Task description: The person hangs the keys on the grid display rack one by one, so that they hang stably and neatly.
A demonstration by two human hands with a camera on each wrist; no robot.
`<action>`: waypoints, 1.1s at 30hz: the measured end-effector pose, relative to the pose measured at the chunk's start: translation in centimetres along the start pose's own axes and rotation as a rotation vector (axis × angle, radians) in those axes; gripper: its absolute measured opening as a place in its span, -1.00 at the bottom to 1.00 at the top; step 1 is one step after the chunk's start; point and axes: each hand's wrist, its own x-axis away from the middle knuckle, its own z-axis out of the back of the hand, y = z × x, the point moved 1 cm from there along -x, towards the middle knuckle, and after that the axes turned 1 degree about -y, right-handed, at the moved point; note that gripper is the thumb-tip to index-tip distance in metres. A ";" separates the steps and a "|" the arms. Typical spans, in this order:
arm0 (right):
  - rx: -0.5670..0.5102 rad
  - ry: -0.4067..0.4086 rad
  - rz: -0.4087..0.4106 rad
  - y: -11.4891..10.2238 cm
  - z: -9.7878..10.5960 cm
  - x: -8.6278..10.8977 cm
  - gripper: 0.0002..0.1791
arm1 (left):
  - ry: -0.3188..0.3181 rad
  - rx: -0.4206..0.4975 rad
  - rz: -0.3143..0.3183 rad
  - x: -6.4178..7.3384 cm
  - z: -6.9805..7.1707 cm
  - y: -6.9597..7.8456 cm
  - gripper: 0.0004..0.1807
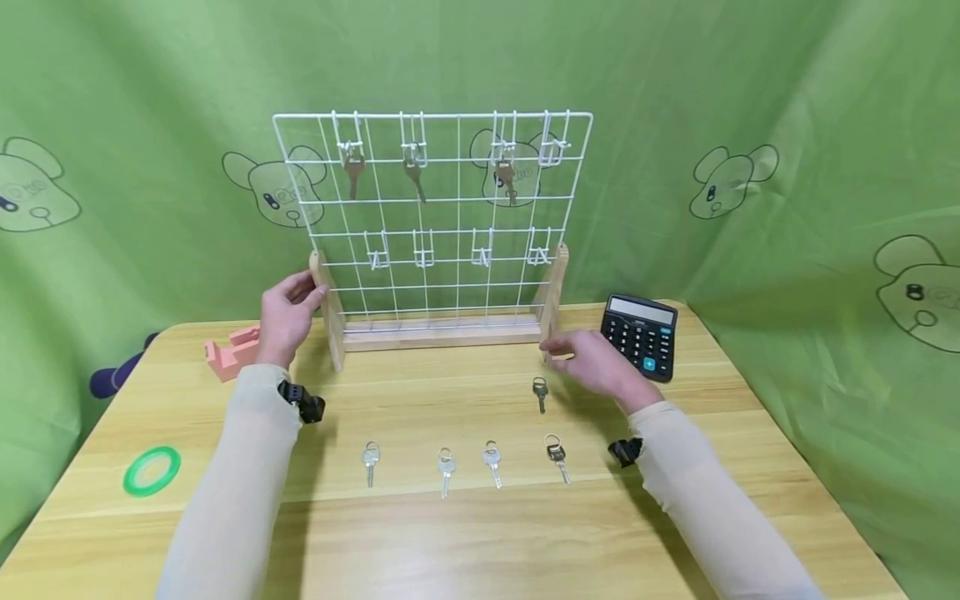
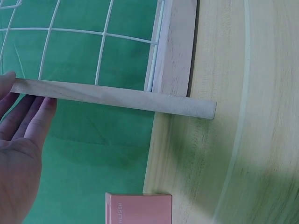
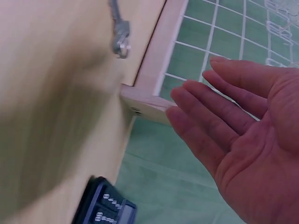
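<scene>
A white wire grid rack point(image 1: 459, 200) stands upright on wooden legs at the back of the table. My left hand point(image 1: 287, 315) holds its left wooden leg point(image 2: 117, 99) near the top, thumb on one side and fingers on the other. With fingers loosely extended, my right hand point(image 3: 247, 121) is beside the right wooden leg point(image 3: 147, 105) and holds nothing. Three keys hang from upper hooks: a left key point(image 1: 354, 177), a middle key point(image 1: 415, 179) and a right key point(image 1: 506, 183). The upper right hook point(image 1: 552, 152) and the lower hooks point(image 1: 423, 254) carry no keys.
Several ringed keys lie on the table, including a dark key point(image 1: 557, 454), a silver key point(image 1: 371, 462) and one key point(image 1: 541, 394) near my right hand. A black calculator point(image 1: 639, 335) lies at right. Pink holder point(image 1: 225, 360) and green tape roll point(image 1: 152, 471) are at left.
</scene>
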 end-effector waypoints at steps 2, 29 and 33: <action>-0.004 -0.024 -0.010 0.4 -0.3 0.0 -0.60 | 0.002 -0.001 -0.001 0.0 0.0 0.0 -0.48; -0.037 -0.116 -0.055 3.3 -2.7 -2.0 -0.80 | 0.017 -0.006 -0.014 -0.2 0.0 -0.3 -0.48; -0.030 -0.127 -0.069 3.5 -2.9 -2.2 -0.86 | 0.020 -0.008 -0.019 -0.3 -0.1 -0.4 -0.49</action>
